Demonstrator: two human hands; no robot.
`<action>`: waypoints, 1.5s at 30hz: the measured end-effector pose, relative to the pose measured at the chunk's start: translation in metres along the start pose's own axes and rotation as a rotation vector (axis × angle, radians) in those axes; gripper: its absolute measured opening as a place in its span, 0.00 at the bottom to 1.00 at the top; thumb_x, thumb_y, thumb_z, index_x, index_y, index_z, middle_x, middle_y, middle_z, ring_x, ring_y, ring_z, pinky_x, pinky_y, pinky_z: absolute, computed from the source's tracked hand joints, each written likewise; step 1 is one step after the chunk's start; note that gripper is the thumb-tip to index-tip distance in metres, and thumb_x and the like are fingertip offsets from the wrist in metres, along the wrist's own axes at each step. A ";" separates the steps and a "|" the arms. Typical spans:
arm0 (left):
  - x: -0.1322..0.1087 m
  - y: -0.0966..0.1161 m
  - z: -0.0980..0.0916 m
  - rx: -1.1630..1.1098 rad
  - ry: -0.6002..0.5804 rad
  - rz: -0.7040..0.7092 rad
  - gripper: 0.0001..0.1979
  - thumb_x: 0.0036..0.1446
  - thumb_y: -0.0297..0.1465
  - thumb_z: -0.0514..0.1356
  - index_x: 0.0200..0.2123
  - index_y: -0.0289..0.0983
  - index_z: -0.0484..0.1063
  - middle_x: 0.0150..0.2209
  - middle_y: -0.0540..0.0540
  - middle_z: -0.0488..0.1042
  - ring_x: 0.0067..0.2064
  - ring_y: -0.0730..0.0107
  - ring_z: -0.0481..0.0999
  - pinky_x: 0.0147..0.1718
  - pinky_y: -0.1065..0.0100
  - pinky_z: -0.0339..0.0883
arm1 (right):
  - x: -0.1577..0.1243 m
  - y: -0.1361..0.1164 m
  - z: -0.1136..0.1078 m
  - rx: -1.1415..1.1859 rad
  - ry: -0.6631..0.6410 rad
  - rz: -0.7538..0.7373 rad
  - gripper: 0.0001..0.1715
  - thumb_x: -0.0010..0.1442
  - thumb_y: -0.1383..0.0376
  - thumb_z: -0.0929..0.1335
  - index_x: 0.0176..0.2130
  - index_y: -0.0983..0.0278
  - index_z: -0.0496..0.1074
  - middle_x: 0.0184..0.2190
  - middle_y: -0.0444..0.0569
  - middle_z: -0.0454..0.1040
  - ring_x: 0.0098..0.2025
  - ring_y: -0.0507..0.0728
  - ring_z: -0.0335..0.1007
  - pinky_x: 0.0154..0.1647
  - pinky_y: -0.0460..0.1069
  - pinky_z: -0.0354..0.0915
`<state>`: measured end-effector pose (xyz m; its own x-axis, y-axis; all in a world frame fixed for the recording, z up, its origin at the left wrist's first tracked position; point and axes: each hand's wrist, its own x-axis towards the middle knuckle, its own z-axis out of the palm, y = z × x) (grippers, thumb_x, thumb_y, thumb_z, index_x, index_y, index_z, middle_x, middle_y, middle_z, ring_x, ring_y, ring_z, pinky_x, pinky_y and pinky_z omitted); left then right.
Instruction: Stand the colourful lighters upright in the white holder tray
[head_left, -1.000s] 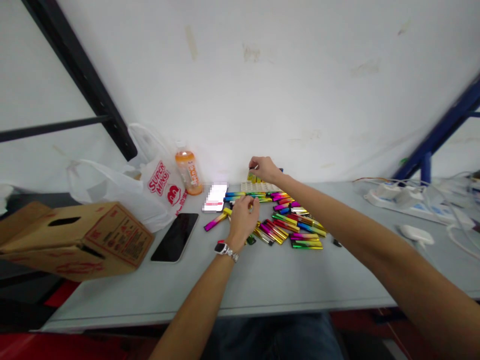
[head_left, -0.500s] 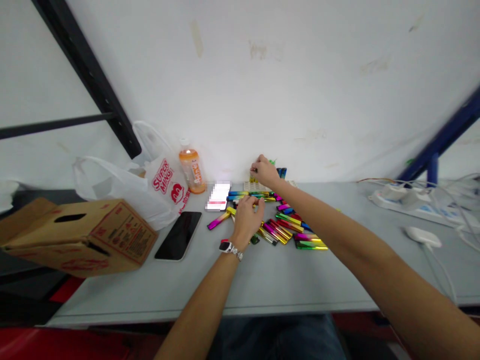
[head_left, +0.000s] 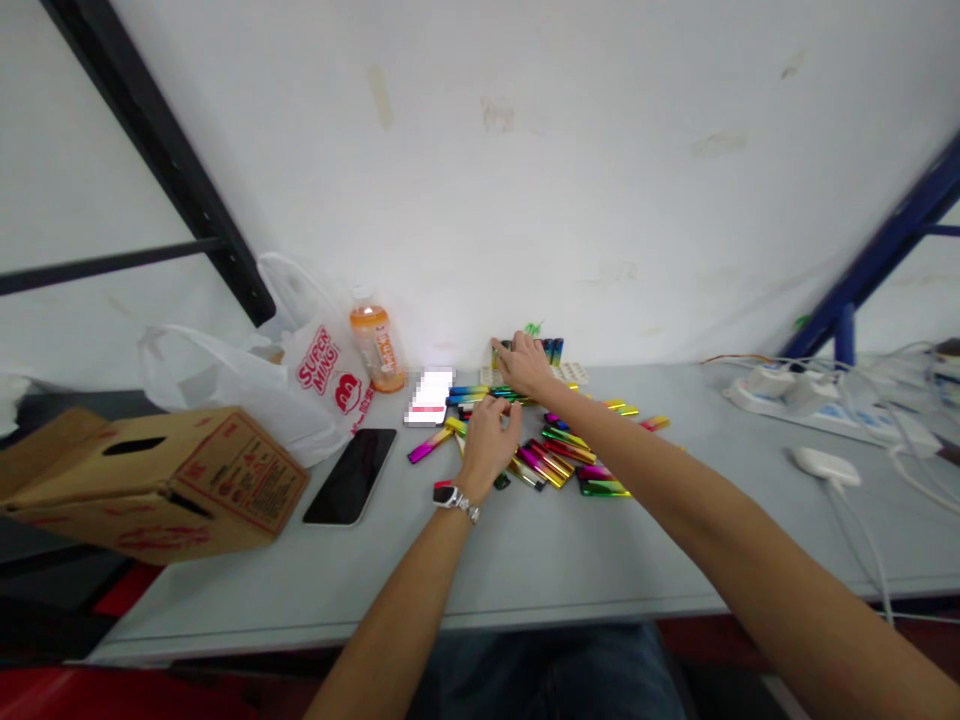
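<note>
At the far side of the table (head_left: 600, 560), the right hand (head_left: 523, 358) is at the upright metallic tubes (head_left: 555, 351) on a pale rack (head_left: 576, 374). The left hand (head_left: 490, 440) is nearer, over the loose tubes (head_left: 546, 463); I cannot tell whether either of the 2 hands is clamped on anything.

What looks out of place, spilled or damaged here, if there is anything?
I see no spill or clear breakage. The loose shiny sticks lie at mixed angles on the desk, which looks untidy beside those standing in the pale holder near the wall. The wall also has brownish marks, perhaps old stains.
</note>
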<state>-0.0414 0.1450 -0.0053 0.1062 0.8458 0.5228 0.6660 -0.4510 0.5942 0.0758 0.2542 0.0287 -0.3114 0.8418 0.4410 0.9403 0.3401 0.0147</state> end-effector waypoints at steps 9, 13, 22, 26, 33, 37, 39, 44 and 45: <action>-0.001 0.001 0.001 0.026 -0.124 0.062 0.09 0.63 0.28 0.54 0.30 0.38 0.71 0.35 0.44 0.73 0.41 0.61 0.72 0.44 0.60 0.66 | -0.075 0.019 -0.017 0.184 -0.045 -0.029 0.18 0.65 0.68 0.60 0.47 0.65 0.77 0.43 0.56 0.71 0.50 0.62 0.64 0.51 0.54 0.54; -0.003 0.004 0.003 0.084 -0.170 0.090 0.06 0.61 0.28 0.56 0.33 0.38 0.72 0.36 0.45 0.74 0.43 0.60 0.73 0.45 0.59 0.65 | -0.115 0.032 -0.037 0.225 -0.103 -0.026 0.14 0.61 0.69 0.63 0.42 0.63 0.77 0.43 0.54 0.74 0.50 0.61 0.65 0.52 0.54 0.55; -0.003 0.007 0.004 0.117 -0.212 0.094 0.08 0.64 0.30 0.55 0.34 0.38 0.73 0.39 0.45 0.75 0.45 0.60 0.73 0.46 0.59 0.65 | -0.116 0.056 -0.063 0.089 -0.264 -0.081 0.18 0.61 0.64 0.65 0.48 0.62 0.78 0.47 0.57 0.75 0.50 0.63 0.69 0.49 0.53 0.60; -0.003 0.007 0.004 0.108 -0.214 0.097 0.07 0.63 0.30 0.56 0.34 0.38 0.74 0.39 0.45 0.75 0.44 0.60 0.73 0.47 0.59 0.65 | -0.091 0.054 -0.063 0.048 -0.388 -0.143 0.18 0.56 0.62 0.68 0.46 0.61 0.80 0.44 0.56 0.78 0.46 0.63 0.72 0.44 0.51 0.62; -0.003 0.005 0.004 0.070 -0.194 0.097 0.07 0.63 0.30 0.56 0.34 0.38 0.73 0.38 0.45 0.75 0.43 0.61 0.73 0.46 0.60 0.65 | -0.069 0.048 -0.054 -0.014 -0.427 -0.201 0.15 0.56 0.62 0.69 0.42 0.66 0.80 0.41 0.57 0.79 0.42 0.62 0.73 0.43 0.50 0.61; -0.002 0.004 0.004 0.051 -0.130 0.094 0.07 0.62 0.30 0.56 0.32 0.38 0.72 0.35 0.46 0.73 0.41 0.62 0.72 0.45 0.60 0.66 | -0.074 0.047 -0.047 0.200 -0.197 -0.200 0.14 0.64 0.61 0.65 0.40 0.67 0.76 0.41 0.57 0.74 0.45 0.59 0.70 0.48 0.51 0.61; -0.001 0.003 0.003 0.014 -0.075 0.090 0.07 0.62 0.29 0.56 0.32 0.38 0.72 0.35 0.46 0.73 0.40 0.63 0.72 0.44 0.61 0.66 | -0.078 0.042 -0.043 0.488 -0.037 -0.122 0.15 0.67 0.59 0.63 0.39 0.67 0.73 0.39 0.55 0.73 0.43 0.57 0.69 0.47 0.51 0.62; 0.002 0.005 0.000 -0.086 0.033 0.055 0.07 0.62 0.28 0.55 0.30 0.38 0.70 0.33 0.47 0.73 0.39 0.65 0.72 0.42 0.64 0.66 | -0.091 0.010 -0.038 1.363 0.173 0.171 0.19 0.66 0.47 0.60 0.42 0.60 0.62 0.29 0.43 0.72 0.31 0.53 0.69 0.35 0.49 0.67; 0.002 0.006 -0.001 -0.096 0.042 0.052 0.08 0.62 0.28 0.55 0.30 0.38 0.70 0.33 0.47 0.72 0.39 0.65 0.72 0.42 0.64 0.66 | -0.094 0.003 -0.038 1.472 0.173 0.225 0.20 0.64 0.45 0.61 0.42 0.59 0.60 0.26 0.40 0.69 0.27 0.52 0.67 0.31 0.48 0.67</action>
<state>-0.0378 0.1436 0.0003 0.1064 0.8087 0.5786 0.5861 -0.5210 0.6204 0.1128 0.1598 0.0209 -0.0646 0.9097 0.4102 -0.0444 0.4080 -0.9119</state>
